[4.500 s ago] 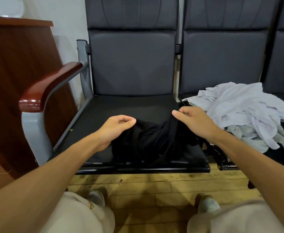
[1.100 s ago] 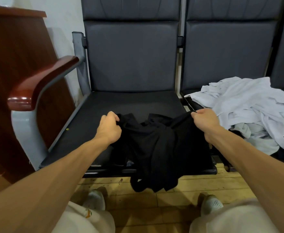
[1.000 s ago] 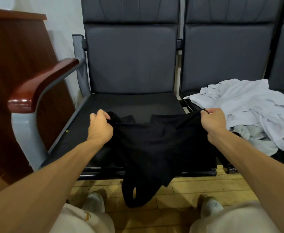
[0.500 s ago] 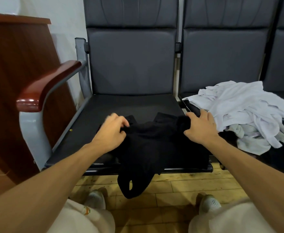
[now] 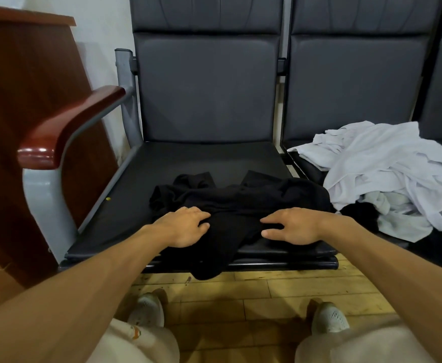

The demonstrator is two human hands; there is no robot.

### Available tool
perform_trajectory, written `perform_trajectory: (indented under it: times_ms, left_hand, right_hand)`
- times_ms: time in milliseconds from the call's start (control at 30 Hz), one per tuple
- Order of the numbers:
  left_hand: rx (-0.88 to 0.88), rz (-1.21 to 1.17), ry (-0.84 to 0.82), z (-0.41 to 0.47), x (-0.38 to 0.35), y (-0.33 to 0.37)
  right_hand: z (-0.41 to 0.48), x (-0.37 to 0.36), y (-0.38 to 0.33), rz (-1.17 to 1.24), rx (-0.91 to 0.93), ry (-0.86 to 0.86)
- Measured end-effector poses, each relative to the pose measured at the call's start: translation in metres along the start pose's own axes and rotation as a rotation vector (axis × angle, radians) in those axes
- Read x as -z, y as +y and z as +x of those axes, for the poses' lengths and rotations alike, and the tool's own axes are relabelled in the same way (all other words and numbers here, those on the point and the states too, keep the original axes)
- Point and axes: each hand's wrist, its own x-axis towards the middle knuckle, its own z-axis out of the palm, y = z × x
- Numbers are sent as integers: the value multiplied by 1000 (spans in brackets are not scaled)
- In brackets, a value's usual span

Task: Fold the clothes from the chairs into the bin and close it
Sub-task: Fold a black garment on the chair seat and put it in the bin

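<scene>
I see both my hands laid flat on the black garment (image 5: 240, 203), gripping nothing. My left hand (image 5: 185, 230) rests palm down on its near-left part, fingers loosely straight and pointing toward two o'clock. My right hand (image 5: 293, 229) rests palm down on its near-right part, fingers spread and pointing toward nine o'clock. The garment lies crumpled across the front half of the dark chair seat (image 5: 201, 158), and one fold hangs over the seat's front edge at six o'clock, above the wooden floor (image 5: 267, 289). At three o'clock from the garment, a pile of white clothes (image 5: 387, 169) sits on the neighbouring seat, its edge just beside the black fabric. At ten o'clock stands the chair's reddish wooden armrest (image 5: 68, 127). My pale shoes (image 5: 331, 319) show at the bottom.
</scene>
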Motion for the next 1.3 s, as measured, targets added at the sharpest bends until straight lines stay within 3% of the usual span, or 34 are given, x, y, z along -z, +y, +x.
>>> perform_trajectory:
  times_ms: [167, 333, 433, 600, 767, 900, 933, 1000, 1067, 1133, 1200, 1300]
  left_hand:
    - [65, -171, 43, 13, 6, -13]
    - [64, -308, 107, 10, 8, -30]
    - [9, -311, 92, 4, 7, -30]
    - [-72, -336, 241, -6, 9, -26]
    - [19, -927, 286, -19, 26, -10]
    - [20, -1474, 85, -32, 41, 14]
    - [45, -1429, 46, -34, 43, 21]
    - [102, -965, 87, -34, 45, 28]
    - [20, -509, 223, -32, 36, 25]
    - [-67, -180, 221, -32, 25, 23]
    - [-169, -84, 268, -33, 19, 31]
    - [-408, -141, 348, -43, 28, 57]
  right_hand:
    - [28, 0, 22, -132, -70, -10]
    - [41, 4, 28, -109, -52, 288]
    - [45, 4, 20, -152, -32, 361]
    - [37, 13, 16, 178, -35, 562]
    - [13, 29, 13, 452, -148, 829]
    - [-2, 26, 20, 450, -203, 836]
    - [-5, 24, 21, 424, -189, 811]
    - [-11, 20, 24, 387, -155, 734]
    - [-12, 16, 25, 364, -133, 657]
    - [-10, 14, 21, 361, -128, 611]
    - [-8, 15, 15, 356, -122, 613]
    - [-8, 20, 8, 454, -123, 697]
